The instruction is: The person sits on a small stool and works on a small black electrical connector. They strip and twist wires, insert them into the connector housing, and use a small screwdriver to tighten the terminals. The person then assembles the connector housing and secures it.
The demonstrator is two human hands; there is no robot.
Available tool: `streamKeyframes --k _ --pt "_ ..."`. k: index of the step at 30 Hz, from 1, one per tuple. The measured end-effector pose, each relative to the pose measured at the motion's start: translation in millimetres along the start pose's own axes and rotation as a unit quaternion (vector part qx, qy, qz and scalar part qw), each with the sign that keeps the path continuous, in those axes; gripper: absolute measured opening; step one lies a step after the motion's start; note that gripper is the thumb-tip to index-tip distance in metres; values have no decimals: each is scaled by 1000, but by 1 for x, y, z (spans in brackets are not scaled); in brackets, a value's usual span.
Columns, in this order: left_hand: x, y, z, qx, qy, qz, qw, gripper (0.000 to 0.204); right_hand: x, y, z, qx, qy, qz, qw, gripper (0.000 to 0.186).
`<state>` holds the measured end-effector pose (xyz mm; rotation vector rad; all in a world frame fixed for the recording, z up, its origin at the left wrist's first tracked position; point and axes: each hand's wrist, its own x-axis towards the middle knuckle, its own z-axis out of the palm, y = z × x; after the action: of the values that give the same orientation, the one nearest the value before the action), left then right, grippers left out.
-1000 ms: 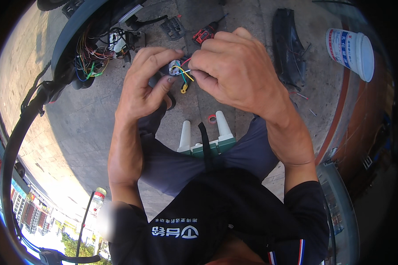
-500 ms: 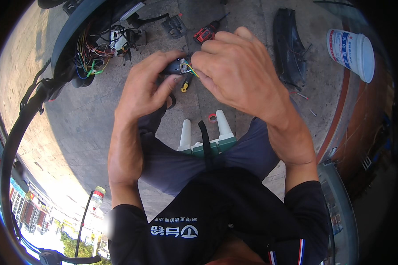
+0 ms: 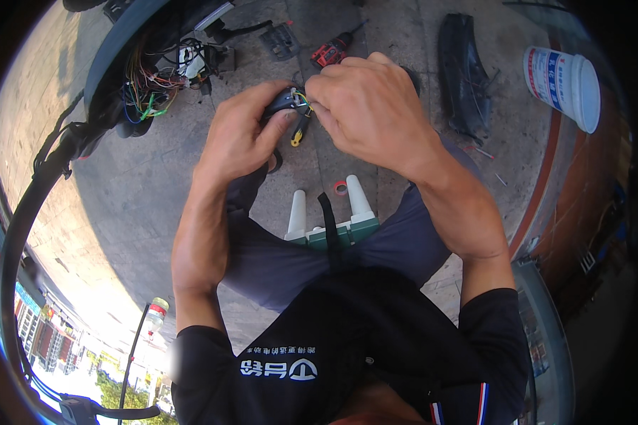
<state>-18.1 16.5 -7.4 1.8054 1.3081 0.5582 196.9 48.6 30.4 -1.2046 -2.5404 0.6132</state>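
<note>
Between my hands is a small dark rounded part (image 3: 280, 102) with thin yellow, green and white wires at its right end. My left hand (image 3: 241, 131) grips it with thumb and fingers. My right hand (image 3: 368, 117) is closed at the wires (image 3: 301, 99), its fingertips pinching them, partly hidden by the hand. A yellow-and-black tool (image 3: 296, 138) lies just below, partly hidden. Beyond my right hand lies a red-and-black cordless drill (image 3: 329, 54).
A tangle of wiring (image 3: 149, 92) hangs at upper left beside a dark curved frame (image 3: 35, 180). A black curved panel (image 3: 461, 71), white bucket (image 3: 556, 85) and red tape roll (image 3: 340, 188) rest on the paving. A white-legged stool (image 3: 333, 234) is between my knees.
The dark part has turned, so more of its side shows and less of its face. Both hands have shifted slightly, my right hand a little leftward and up.
</note>
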Motion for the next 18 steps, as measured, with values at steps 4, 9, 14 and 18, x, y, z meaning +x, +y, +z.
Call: streamKeyframes --k 4,9,14,18 --pt "2 0 6 34 38 -26 998 36 0 -1 15 23 22 49 998 11" --pt "4 2 9 47 73 -75 993 35 4 1 29 64 40 88 993 13" --pt "5 1 11 50 100 -102 989 35 8 1 32 71 47 98 992 14" --pt "5 0 11 55 99 -116 987 34 9 -1 34 69 53 107 990 14"
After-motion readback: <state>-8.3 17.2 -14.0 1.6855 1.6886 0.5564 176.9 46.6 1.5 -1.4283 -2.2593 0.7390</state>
